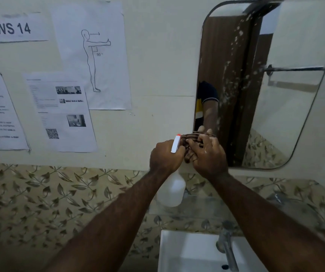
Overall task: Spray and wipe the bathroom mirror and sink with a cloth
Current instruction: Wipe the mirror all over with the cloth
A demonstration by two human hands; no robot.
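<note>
Cloth [192, 148] bunched in right grip [208, 156]

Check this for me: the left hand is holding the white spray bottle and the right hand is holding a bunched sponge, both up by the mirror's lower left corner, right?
Not quite. In the head view the right hand holds a bunched striped cloth, not a sponge. The rest stands: the left hand holds the white spray bottle, by the mirror's lower left corner.
</note>
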